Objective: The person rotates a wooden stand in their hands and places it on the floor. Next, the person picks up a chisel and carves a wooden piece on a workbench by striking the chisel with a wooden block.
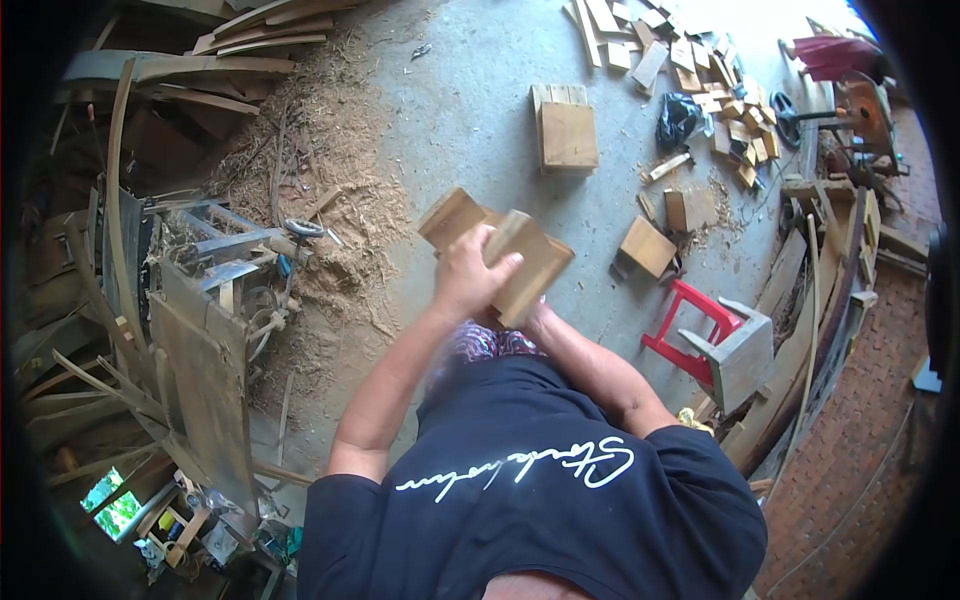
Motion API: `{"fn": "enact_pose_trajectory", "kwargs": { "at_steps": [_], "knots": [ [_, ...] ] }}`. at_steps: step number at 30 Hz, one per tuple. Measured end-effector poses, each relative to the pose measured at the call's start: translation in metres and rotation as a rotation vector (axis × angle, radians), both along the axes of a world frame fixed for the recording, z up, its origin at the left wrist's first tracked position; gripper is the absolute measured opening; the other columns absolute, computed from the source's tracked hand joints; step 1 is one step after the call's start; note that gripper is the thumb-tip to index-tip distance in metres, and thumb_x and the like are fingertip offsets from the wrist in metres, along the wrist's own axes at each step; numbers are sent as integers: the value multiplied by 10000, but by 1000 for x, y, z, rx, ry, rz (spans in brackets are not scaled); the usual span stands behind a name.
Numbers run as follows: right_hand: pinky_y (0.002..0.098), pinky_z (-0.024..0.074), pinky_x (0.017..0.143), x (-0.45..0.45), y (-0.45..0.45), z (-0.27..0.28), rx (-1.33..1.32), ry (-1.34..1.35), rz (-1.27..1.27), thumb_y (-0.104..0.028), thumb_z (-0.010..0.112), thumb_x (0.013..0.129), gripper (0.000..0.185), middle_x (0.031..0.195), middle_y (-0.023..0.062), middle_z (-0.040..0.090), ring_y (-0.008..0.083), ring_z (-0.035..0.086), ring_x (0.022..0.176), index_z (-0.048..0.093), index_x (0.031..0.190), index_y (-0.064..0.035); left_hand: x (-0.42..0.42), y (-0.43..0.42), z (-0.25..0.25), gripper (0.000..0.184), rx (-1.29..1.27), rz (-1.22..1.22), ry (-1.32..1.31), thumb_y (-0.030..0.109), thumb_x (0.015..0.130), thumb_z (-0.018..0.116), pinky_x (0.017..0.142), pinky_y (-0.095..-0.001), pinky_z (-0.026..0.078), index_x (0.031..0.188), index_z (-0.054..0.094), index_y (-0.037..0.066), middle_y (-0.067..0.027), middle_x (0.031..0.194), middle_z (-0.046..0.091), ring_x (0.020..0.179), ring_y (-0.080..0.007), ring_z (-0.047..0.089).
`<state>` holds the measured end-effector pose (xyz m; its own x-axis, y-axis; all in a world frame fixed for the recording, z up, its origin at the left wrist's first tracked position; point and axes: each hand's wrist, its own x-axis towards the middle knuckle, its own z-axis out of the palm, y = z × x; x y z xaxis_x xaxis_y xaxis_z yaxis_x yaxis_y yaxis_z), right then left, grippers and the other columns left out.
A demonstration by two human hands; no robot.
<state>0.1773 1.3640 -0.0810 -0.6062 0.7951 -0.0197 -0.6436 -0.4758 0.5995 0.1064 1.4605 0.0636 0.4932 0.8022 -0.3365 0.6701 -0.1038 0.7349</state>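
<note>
In front of my body I hold several light-brown wooden blocks [527, 268] bunched together at different angles. My left hand [468, 272] is closed over them from above, its thumb lying along the near block. One block's end [452, 216] juts out to the left past my fingers. My right hand [537, 318] is at the lower right of the bunch, mostly hidden behind the near block, so its fingers do not show. Ahead on the concrete floor stands a neat stack of wooden blocks [568, 135].
A large heap of loose blocks [735, 105] lies at the far right. Two more wooden blocks [647, 246] sit nearer, by a red stool [690, 335]. To the left are sawdust and shavings [340, 230], a machine frame [205, 330] and stacked boards [260, 45]. Planks [800, 300] line the right.
</note>
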Motion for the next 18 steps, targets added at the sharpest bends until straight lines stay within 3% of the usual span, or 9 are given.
{"fn": "enact_pose_trajectory", "kwargs": {
  "at_steps": [4, 7, 13, 14, 15, 18],
  "knots": [
    [413, 497, 860, 35, -2, 9, -15, -332, 4, -380, 516, 932, 419, 1120, 137, 584, 293, 598, 999, 501, 1203, -60, 33, 1, 25, 482, -61, -140, 45, 344, 770, 686, 850, -443, 485, 1120, 548, 41, -179, 1042, 598, 942, -361, 612],
    [417, 466, 902, 45, 9, 12, -22, -591, -22, -360, 523, 928, 430, 1161, 135, 561, 289, 572, 1045, 474, 1236, -63, 57, 10, 23, 489, 111, -225, -47, 319, 724, 721, 812, -440, 483, 1077, 557, 24, -178, 1004, 593, 918, -358, 607],
    [424, 402, 984, 105, 51, 13, 55, -1063, 53, -322, 535, 921, 470, 1245, 130, 515, 280, 519, 1136, 420, 1302, -71, 96, 61, 13, 445, 154, -172, -147, 303, 728, 718, 805, -445, 475, 1036, 565, 21, -172, 992, 592, 896, -351, 610],
    [425, 391, 998, 106, 58, 14, 100, -1121, 88, -316, 537, 920, 479, 1259, 129, 507, 278, 510, 1151, 411, 1313, -72, 95, 70, 6, 487, 91, -149, -140, 307, 770, 706, 830, -433, 475, 1139, 539, 35, -168, 1036, 598, 943, -367, 599],
    [427, 381, 1012, 113, 76, 11, 153, -1181, 118, -310, 539, 919, 488, 1273, 128, 500, 277, 502, 1166, 402, 1324, -73, 92, 79, 1, 487, 106, -87, -114, 307, 770, 706, 830, -433, 475, 1139, 539, 35, -168, 1036, 598, 943, -367, 599],
    [430, 349, 1054, 136, 93, 14, 306, -1369, 168, -291, 546, 916, 519, 1315, 126, 477, 272, 475, 1212, 375, 1357, -77, 78, 102, -17, 575, -176, 14, -180, 308, 788, 709, 940, -445, 428, 1227, 466, 29, -211, 1164, 559, 1101, -387, 532]
  ]
}}
